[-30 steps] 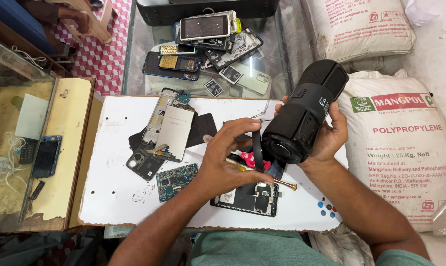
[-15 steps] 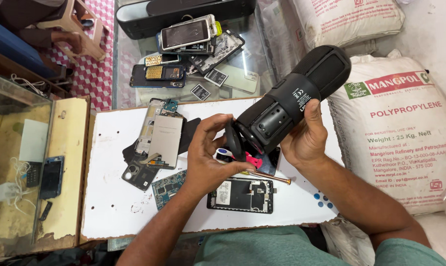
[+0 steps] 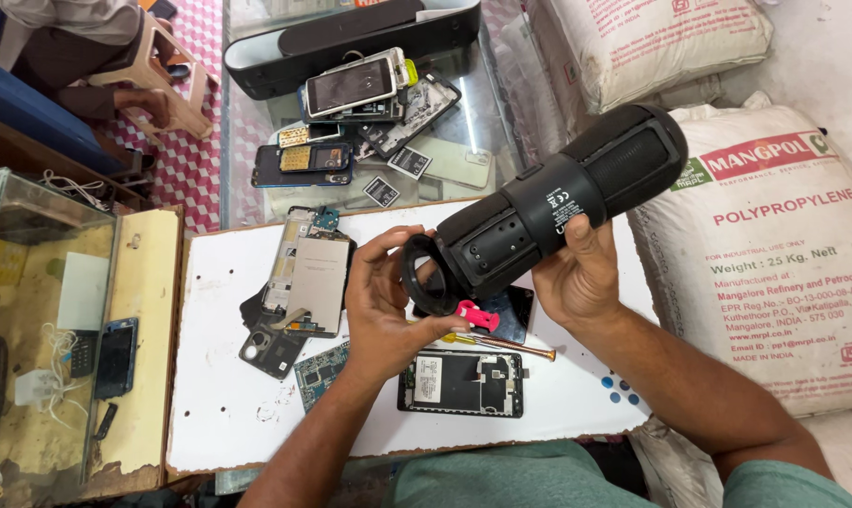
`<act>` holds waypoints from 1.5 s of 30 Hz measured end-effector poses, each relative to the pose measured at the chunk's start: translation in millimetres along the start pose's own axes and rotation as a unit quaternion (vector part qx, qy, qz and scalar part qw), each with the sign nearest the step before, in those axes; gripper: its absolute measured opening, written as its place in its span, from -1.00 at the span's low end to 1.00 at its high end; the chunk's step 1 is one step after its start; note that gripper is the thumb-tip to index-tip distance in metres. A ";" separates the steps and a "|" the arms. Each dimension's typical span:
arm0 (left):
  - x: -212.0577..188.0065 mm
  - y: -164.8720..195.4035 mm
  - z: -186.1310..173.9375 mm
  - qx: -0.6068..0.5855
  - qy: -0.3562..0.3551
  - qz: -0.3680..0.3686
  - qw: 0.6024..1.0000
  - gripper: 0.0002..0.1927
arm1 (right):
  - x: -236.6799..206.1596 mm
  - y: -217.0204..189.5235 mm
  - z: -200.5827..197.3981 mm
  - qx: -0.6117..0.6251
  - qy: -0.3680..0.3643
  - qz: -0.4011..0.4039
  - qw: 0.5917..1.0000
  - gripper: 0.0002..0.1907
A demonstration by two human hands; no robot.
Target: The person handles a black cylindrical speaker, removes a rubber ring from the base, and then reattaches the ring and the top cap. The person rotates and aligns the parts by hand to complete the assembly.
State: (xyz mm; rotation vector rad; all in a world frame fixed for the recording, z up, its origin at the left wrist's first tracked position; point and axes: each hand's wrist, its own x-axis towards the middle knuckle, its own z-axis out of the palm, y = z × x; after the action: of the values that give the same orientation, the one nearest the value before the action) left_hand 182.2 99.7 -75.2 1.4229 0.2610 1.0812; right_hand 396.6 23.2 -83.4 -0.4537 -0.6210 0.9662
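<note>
Cylindrical black speaker (image 3: 558, 212) sits tilted above the white board's (image 3: 219, 414) far edge, right hand (image 3: 576, 273) gripping its middle, left hand (image 3: 384, 301) pinching the black end ring (image 3: 424, 276), seemingly half off; screwdriver (image 3: 497, 343) lies beneath.

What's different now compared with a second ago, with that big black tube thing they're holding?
The black cylindrical speaker has been turned: its open end faced the camera before, and now it lies slanted, far end up to the right. The left hand has shifted to grip the black ring at its near end. The right hand still cradles the body. The opened phone and screwdriver lie unmoved on the white board.
</note>
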 end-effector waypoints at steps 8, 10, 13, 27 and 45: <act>4.2 4.6 -7.1 -0.186 0.038 -0.085 0.978 0.02 | -0.3 -2.9 3.8 -0.007 -0.024 -0.010 1.000 -0.42; 4.3 5.3 -7.1 -0.206 0.043 -0.096 0.973 0.04 | -1.1 -3.4 3.8 -0.011 -0.021 -0.011 1.000 -0.41; 3.9 4.6 -7.0 -0.192 0.044 -0.101 0.975 0.05 | -1.2 -4.3 4.3 -0.023 -0.036 -0.018 0.999 -0.39; -5.7 -2.6 4.4 0.006 -0.034 0.023 0.999 -0.03 | 4.4 -17.7 24.6 0.026 -0.078 0.011 0.997 -0.17; 7.8 -2.5 -13.5 0.012 -0.022 0.044 0.999 -0.07 | 11.2 -19.6 -19.0 -0.007 -0.137 0.059 0.989 -0.04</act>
State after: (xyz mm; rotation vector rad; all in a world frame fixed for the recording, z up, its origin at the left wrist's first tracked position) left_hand 177.8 114.8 -76.8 1.4891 0.1809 1.1194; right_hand 426.0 21.5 -82.3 -0.3757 -0.8554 1.1485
